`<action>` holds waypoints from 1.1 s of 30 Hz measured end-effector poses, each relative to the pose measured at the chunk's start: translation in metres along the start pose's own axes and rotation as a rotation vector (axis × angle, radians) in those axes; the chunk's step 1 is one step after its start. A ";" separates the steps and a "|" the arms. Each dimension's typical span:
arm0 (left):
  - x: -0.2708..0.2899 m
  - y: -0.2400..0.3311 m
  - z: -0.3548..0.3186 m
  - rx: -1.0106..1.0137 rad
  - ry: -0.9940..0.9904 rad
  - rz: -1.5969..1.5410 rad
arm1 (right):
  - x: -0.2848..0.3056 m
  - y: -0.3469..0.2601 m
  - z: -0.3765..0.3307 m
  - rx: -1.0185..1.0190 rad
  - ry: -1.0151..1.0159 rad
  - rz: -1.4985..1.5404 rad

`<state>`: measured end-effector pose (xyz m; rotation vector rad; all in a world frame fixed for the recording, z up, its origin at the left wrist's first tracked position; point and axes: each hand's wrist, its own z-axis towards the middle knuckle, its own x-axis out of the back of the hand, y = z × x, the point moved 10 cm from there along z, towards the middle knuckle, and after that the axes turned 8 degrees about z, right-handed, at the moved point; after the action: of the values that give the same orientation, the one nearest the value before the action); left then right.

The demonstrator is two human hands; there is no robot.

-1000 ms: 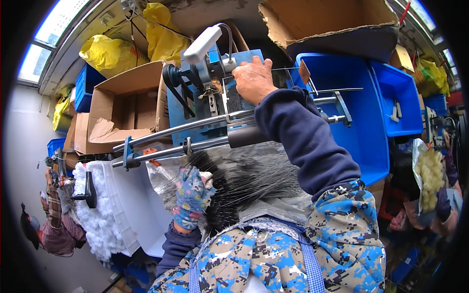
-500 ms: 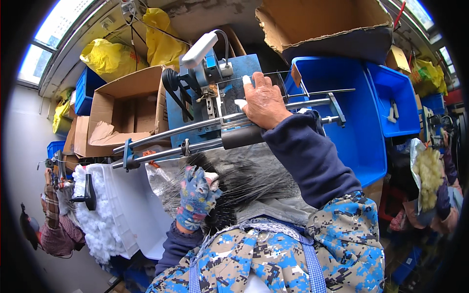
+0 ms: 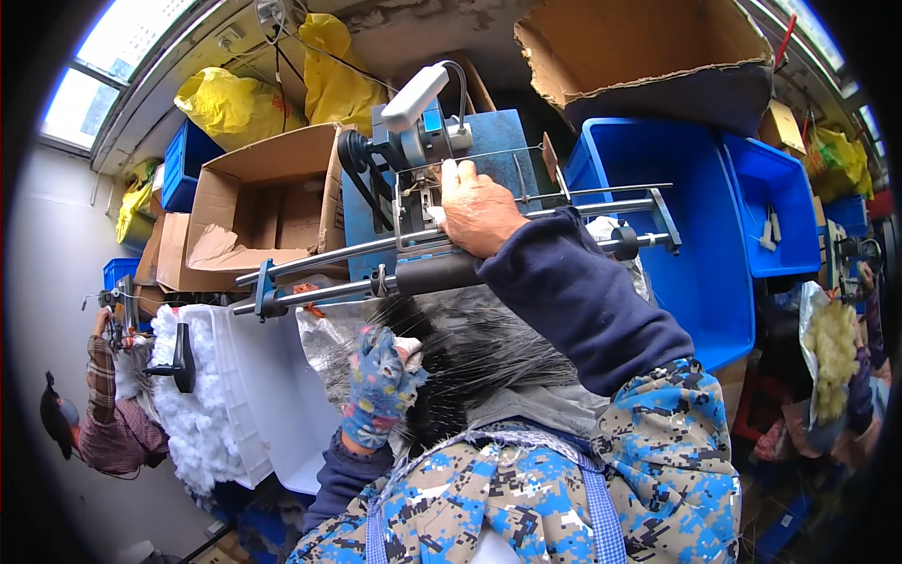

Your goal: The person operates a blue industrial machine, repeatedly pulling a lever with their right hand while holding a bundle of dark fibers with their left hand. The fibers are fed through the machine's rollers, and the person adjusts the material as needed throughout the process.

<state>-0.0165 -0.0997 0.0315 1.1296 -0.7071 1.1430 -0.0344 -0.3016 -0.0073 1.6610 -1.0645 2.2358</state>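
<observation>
white tub [image 3: 272, 395] of fluff [image 3: 202, 423], empty cardboard box [image 3: 272, 211]

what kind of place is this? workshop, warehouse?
Most likely a small, crowded production workshop. The right hand rests on a bench machine with metal guide rails, the gloved left hand holds black bristles, and blue bins and cardboard boxes crowd round it.

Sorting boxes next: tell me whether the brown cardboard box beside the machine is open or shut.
Open: the cardboard box has its flaps folded outward, showing its inside.
</observation>
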 end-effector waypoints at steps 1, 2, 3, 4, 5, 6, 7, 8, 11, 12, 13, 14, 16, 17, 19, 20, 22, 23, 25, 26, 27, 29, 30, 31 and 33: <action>-0.004 -0.006 -0.004 0.026 -0.012 -0.031 | -0.002 0.018 -0.004 -0.024 -0.035 -0.016; -0.007 -0.014 -0.012 0.063 -0.025 -0.057 | 0.009 0.024 -0.011 -0.022 -0.018 0.014; -0.010 -0.019 -0.018 0.061 -0.020 0.010 | 0.016 0.031 -0.015 -0.035 -0.036 -0.004; -0.012 -0.018 -0.017 0.047 -0.029 0.001 | 0.024 0.042 -0.019 -0.064 -0.050 -0.031; -0.013 -0.016 -0.014 0.034 -0.037 -0.007 | 0.031 0.045 -0.024 -0.067 -0.062 -0.046; -0.016 -0.014 -0.012 0.022 -0.046 -0.014 | 0.036 0.046 -0.028 -0.068 -0.075 -0.060; -0.016 -0.010 -0.012 -0.006 -0.030 0.068 | 0.041 0.046 -0.030 -0.062 -0.082 -0.067; -0.016 -0.008 -0.009 0.001 -0.034 0.041 | 0.051 0.044 -0.029 -0.032 -0.040 -0.092; -0.007 0.003 0.000 0.000 -0.005 0.009 | 0.074 0.047 -0.019 0.052 0.108 -0.184; -0.005 0.001 -0.003 0.006 0.013 0.004 | 0.080 0.051 -0.012 0.054 0.160 -0.209; -0.004 -0.001 -0.006 0.005 0.028 -0.004 | 0.080 0.056 -0.005 0.025 0.132 -0.270; -0.002 -0.003 -0.008 0.005 0.043 -0.012 | 0.080 0.058 0.000 -0.002 0.104 -0.330; -0.003 -0.010 -0.010 0.063 0.010 -0.047 | 0.062 0.061 0.003 -0.006 -0.061 -0.384; -0.006 -0.013 -0.011 0.089 -0.007 -0.070 | 0.051 0.060 0.002 0.043 -0.066 -0.458; -0.005 -0.017 -0.016 0.104 -0.008 -0.067 | 0.056 0.065 -0.002 0.028 -0.087 -0.430; -0.005 -0.018 -0.021 0.116 -0.010 -0.062 | 0.060 0.064 -0.005 0.025 -0.100 -0.412; -0.021 -0.049 -0.045 0.381 0.023 -0.361 | 0.077 0.055 -0.019 0.070 -0.017 -0.449; -0.024 -0.057 -0.053 0.479 0.028 -0.487 | 0.088 0.042 -0.031 0.122 0.031 -0.395; -0.024 -0.061 -0.057 0.625 0.037 -0.730 | 0.110 0.020 -0.066 0.171 0.042 -0.246; -0.021 -0.054 -0.051 0.669 0.024 -0.847 | 0.114 0.013 -0.087 0.164 0.008 -0.148; -0.033 -0.049 -0.057 0.969 0.156 -1.415 | 0.108 0.000 -0.107 0.199 -0.029 -0.037; -0.015 -0.038 -0.037 0.557 0.063 -0.873 | 0.094 -0.028 -0.138 0.278 -0.064 0.191; -0.011 -0.026 -0.031 0.351 0.024 -0.600 | 0.084 -0.046 -0.143 0.333 -0.063 0.306; -0.011 -0.025 -0.033 0.337 0.073 -0.570 | 0.079 -0.063 -0.142 0.366 -0.024 0.384; 0.002 0.011 -0.008 0.037 0.057 -0.268 | 0.073 -0.085 -0.136 0.416 0.083 0.576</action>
<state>-0.0269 -0.0910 0.0344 1.1790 -0.4755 0.9587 -0.1231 -0.1748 0.0773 1.5086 -1.2445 3.0404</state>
